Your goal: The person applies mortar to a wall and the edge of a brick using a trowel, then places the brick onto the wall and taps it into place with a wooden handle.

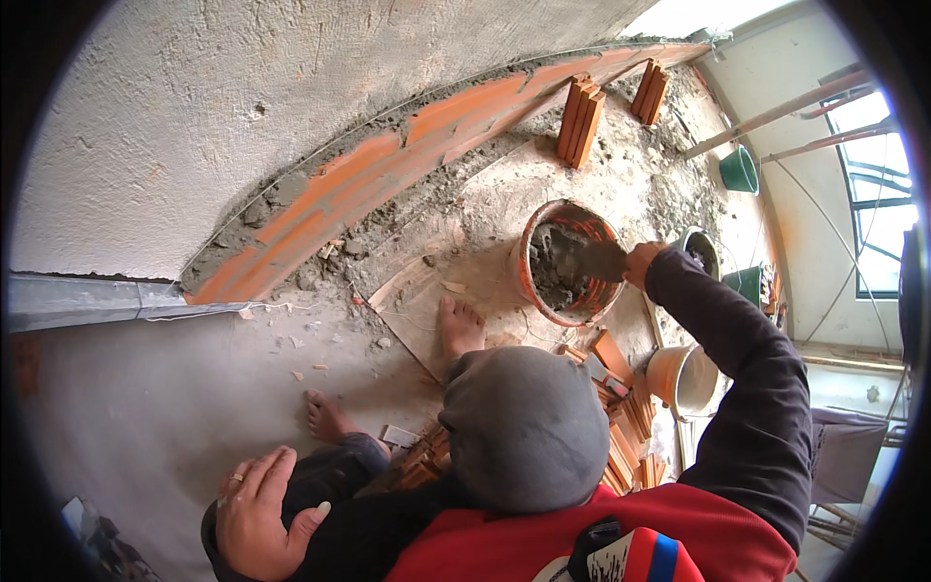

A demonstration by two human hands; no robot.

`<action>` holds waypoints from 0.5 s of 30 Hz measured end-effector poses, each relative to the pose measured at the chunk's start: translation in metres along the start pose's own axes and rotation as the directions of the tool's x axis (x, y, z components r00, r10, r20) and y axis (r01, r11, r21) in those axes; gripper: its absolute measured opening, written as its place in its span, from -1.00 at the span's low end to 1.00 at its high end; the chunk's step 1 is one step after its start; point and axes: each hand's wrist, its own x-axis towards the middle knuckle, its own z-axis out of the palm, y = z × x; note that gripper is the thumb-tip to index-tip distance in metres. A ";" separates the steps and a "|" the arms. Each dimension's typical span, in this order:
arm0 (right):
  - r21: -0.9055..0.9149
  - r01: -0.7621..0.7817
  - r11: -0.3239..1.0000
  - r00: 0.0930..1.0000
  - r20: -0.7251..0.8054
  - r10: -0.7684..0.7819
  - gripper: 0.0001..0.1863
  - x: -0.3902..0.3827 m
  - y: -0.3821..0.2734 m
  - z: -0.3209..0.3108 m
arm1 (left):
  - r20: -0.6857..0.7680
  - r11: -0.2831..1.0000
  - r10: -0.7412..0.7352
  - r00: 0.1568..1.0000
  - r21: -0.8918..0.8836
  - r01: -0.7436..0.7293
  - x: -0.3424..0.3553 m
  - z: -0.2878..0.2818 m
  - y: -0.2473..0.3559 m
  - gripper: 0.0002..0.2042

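R hand (640,264) is at the tub's R rim, wrapped tight round the trowel (603,260); handle's mostly lost inside the fist. Blade is over the R half of the tub (525,276), its smeared edge merging w/ the mortar (556,264), so can't tell how deep it sits. Also can't tell if the knuckles touch the rim. Tub's far outer side & base are hidden.

L hand (257,519) is well L of the tub, on the near side, palm down on dark cloth, fingers long & close tog., thumb out, ring on one finger; grip loose. Wrist cut off by lower edge; can't tell if the cloth under it is sleeve or trouser.

Grey dome (529,432), near side of tub, is cloth-covered, prob. knee or cap, unclear which. It hides part of the loose bricks (626,446) heaped on the tub's near side. Red top (543,543), nearer still, runs off the lower edge.

Bare foot (461,328) just L of tub on its near side, heel hidden by the dome; 2nd foot (328,417) farther L.

Pail (664,373) near-R of tub, partly behind the dark sleeve (742,359); green bucket (739,170) far-R. Brick wall (354,170) curves past the tub's L & far sides, far end too small to read. Upright bricks (580,121) beyond the tub.
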 end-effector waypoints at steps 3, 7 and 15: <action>0.068 0.066 0.996 0.997 -0.039 -0.063 -0.62 -0.012 -0.015 0.013 | 0.004 1.000 0.004 1.000 -0.012 -0.003 0.002 0.000 -0.001 -0.39; 0.083 0.157 0.984 0.986 -0.074 -0.151 -0.65 -0.022 -0.033 0.018 | 0.007 0.999 0.035 0.999 -0.022 -0.035 0.008 0.000 -0.002 -0.39; 0.397 0.049 0.916 0.998 -0.063 -0.026 -0.57 -0.023 0.005 0.017 | 0.033 0.999 -0.043 0.999 0.013 0.043 0.013 0.000 0.004 -0.38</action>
